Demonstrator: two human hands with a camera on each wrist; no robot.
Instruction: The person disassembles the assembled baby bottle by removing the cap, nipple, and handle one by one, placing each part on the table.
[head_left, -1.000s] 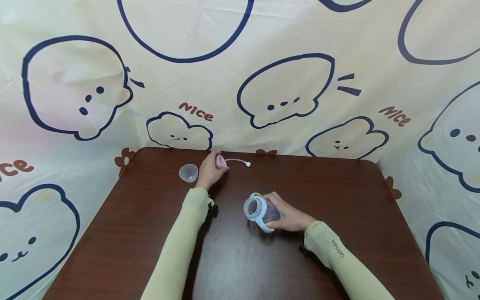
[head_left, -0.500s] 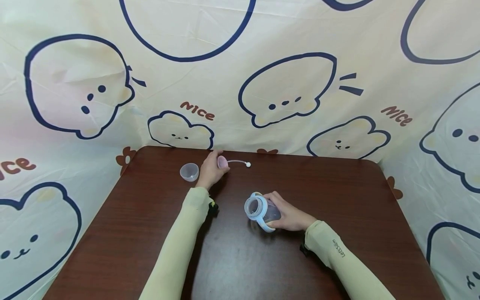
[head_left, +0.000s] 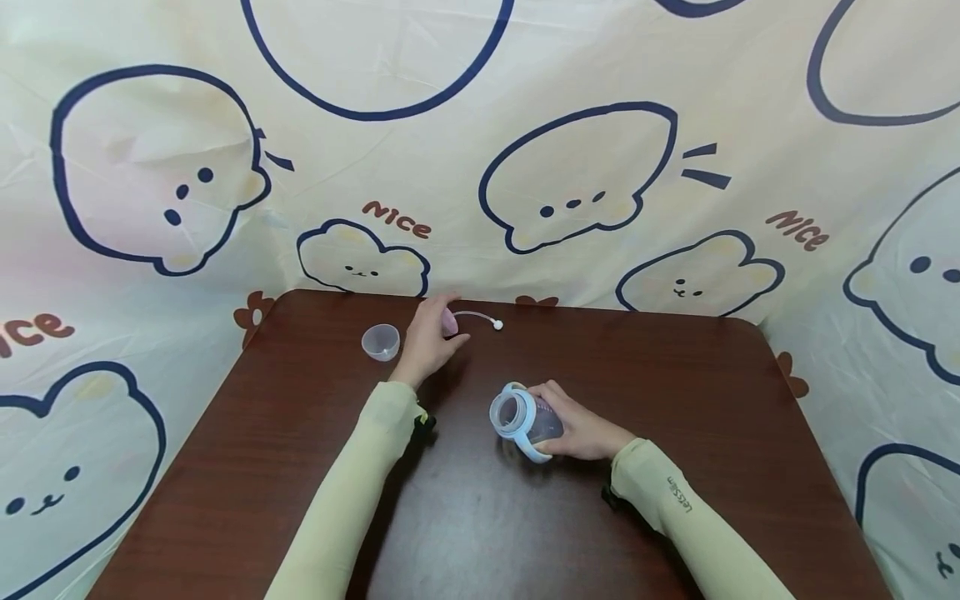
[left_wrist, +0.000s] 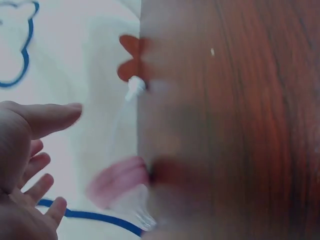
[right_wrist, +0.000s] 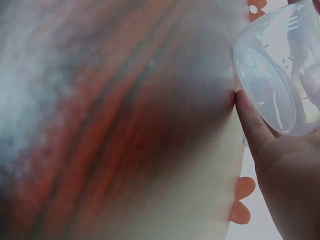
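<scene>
Near the far edge, my left hand [head_left: 427, 340] is beside a pink bottle collar [head_left: 449, 322], partly hidden behind it. From the collar runs a thin pale straw with a white weighted end [head_left: 498, 325]. In the left wrist view the fingers are spread, and a gap shows between them and the pink collar [left_wrist: 120, 180], whose clear part points down toward the table. My right hand [head_left: 581, 429] grips a clear baby bottle [head_left: 545, 422] round its body. The bottle tilts, its uncapped mouth facing left, with a light blue two-handled ring [head_left: 527, 408] at the neck.
A clear dome-shaped cup [head_left: 380, 342] stands left of my left hand, close by. The dark brown wooden table [head_left: 675, 375] ends at a cream cloth backdrop [head_left: 450, 167] with cartoon outlines on its back and sides.
My left hand has let go of the pink collar and its fingers have spread away from it. The right hand keeps holding the bottle in nearly the same place.
</scene>
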